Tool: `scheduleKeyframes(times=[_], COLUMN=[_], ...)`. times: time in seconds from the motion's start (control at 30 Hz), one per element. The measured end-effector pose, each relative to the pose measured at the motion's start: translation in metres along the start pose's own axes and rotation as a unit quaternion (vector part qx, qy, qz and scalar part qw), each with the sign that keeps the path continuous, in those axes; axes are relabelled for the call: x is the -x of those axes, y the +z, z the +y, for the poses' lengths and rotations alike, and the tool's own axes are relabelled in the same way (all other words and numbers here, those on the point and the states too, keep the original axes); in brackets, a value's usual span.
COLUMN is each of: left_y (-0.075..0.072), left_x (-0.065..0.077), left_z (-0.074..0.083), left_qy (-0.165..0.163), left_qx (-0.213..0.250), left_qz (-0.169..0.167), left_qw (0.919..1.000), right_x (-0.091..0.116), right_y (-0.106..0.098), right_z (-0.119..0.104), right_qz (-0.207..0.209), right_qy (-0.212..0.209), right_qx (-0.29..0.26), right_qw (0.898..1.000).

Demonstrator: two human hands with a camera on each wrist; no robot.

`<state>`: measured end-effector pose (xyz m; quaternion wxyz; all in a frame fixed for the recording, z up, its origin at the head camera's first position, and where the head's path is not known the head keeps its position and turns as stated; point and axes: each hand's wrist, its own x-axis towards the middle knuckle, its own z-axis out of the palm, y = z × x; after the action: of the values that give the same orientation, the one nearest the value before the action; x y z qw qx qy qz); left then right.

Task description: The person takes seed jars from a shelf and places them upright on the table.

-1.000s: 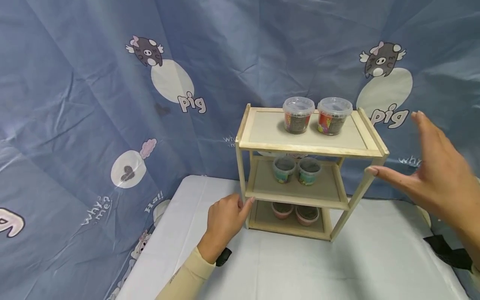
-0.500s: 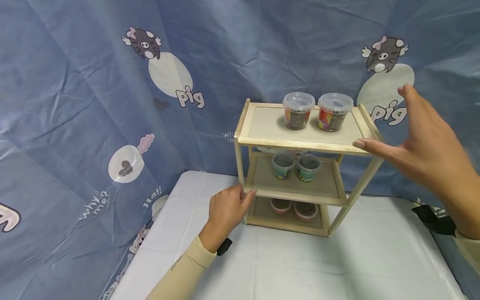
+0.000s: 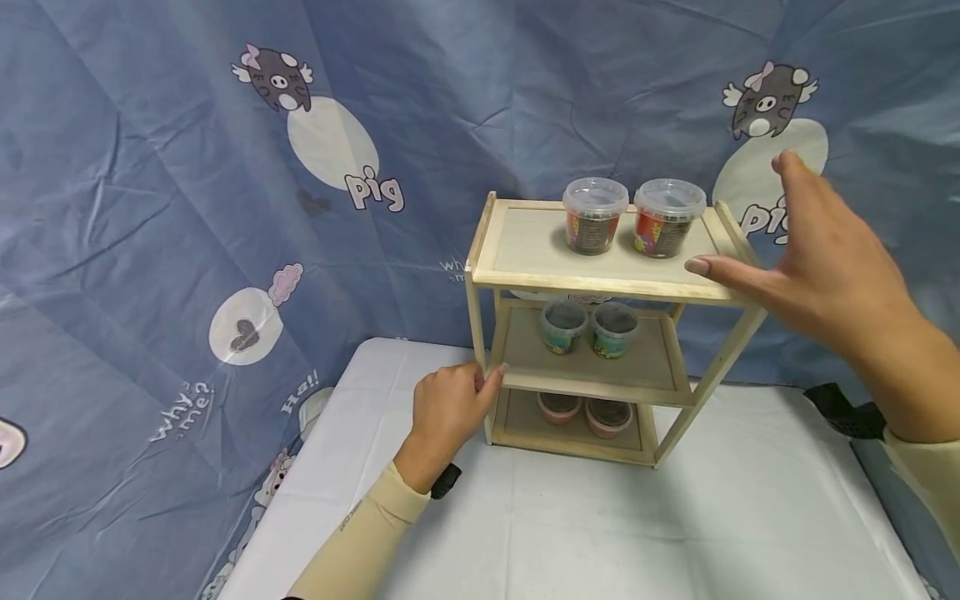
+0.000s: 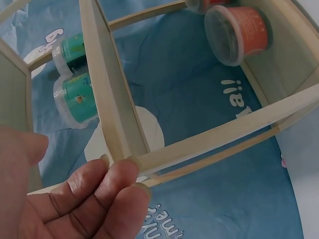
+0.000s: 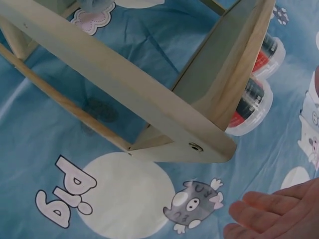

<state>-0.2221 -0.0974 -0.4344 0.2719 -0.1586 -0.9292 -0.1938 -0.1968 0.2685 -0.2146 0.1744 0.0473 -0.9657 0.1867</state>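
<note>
A three-tier wooden rack [image 3: 585, 286] stands on the white table. Two clear-lidded tubs with red labels, left tub [image 3: 592, 229] and right tub [image 3: 663, 232], sit on its top shelf. My right hand [image 3: 840, 258] is raised by the rack's right side with nothing in it, fingers and thumb spread wide, thumb tip overlapping the top shelf in the head view. My left hand [image 3: 452, 408] is beside the left front post, near the middle shelf. Its fingers [image 4: 112, 189] are loosely bent, tips right at the shelf corner, with the thumb apart from them.
Two green tubs [image 3: 611, 337] sit on the middle shelf. Two pink-red tubs [image 3: 606, 423] stand on the bottom shelf. A blue cloth printed with pigs [image 3: 435, 125] hangs behind and to the left. The white table [image 3: 585, 533] extends in front of the rack.
My right hand has moved left, toward the right tub on the top shelf. My left hand has stayed near the left post. The head view has shifted slightly; the tubs keep their places.
</note>
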Motion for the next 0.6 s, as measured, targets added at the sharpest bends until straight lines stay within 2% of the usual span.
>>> scheduleKeyframes(times=[0.3,0.6], left_y=[-0.002,-0.003], left_x=[-0.010,-0.014], left_z=[-0.002,-0.007], left_qy=[0.001,0.032], left_qx=[-0.017,-0.034], left_qz=[-0.003,0.022], left_qw=[0.9999,0.9986], right_x=[-0.011,-0.021], right_y=[0.001,0.005], right_z=[0.002,0.005], right_qz=[-0.004,-0.008], right_qy=[0.002,-0.016], right_qx=[0.005,-0.007], right_qw=[1.000,1.000])
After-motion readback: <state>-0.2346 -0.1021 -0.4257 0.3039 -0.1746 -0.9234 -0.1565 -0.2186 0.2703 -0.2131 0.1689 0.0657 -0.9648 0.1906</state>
